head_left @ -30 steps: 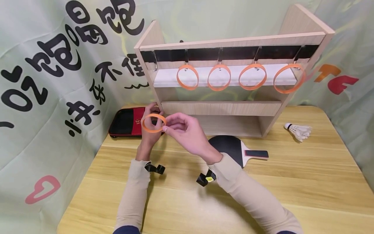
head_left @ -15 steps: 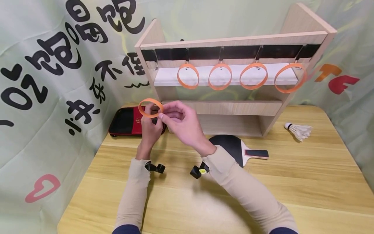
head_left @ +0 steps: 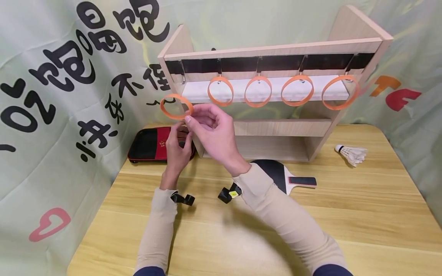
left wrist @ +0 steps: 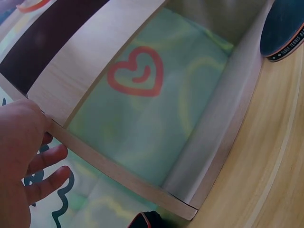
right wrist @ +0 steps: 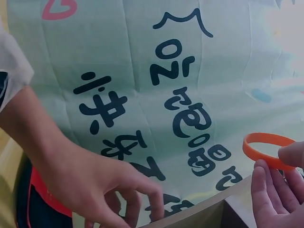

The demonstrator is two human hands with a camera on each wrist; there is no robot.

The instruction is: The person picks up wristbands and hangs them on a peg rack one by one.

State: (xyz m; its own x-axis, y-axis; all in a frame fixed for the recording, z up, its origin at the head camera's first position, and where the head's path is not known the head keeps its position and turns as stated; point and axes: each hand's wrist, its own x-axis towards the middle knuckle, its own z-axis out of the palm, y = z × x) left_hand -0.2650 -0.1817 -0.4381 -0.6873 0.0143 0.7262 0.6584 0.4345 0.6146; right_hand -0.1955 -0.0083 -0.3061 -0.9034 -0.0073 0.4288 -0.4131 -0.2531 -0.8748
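My right hand [head_left: 219, 134] pinches an orange ring [right wrist: 259, 156] between thumb and fingertips, in front of the left end of a wooden rack [head_left: 272, 127]. In the head view the ring sits just below and left of a bare metal hook [head_left: 183, 78]. Several similar orange rings [head_left: 221, 104] hang from the other hooks along the rack's black strip [head_left: 241, 64]. My left hand [head_left: 177, 153] holds the front edge of the rack's left side panel [left wrist: 114, 166]. In the left wrist view some of its fingers are loosely bent outside the panel; the thumb tip is hidden.
A black and red case [head_left: 141, 145] lies left of the rack, behind my left hand. A black table tennis bat [head_left: 272, 170] lies in front of the rack, partly covered by my right forearm. A shuttlecock [head_left: 351, 154] lies at the right. A printed cloth [head_left: 41, 153] hangs behind.
My right hand has raised the orange ring from in front of my left hand to above it, near the bare hook. The left hand stays at the side panel.
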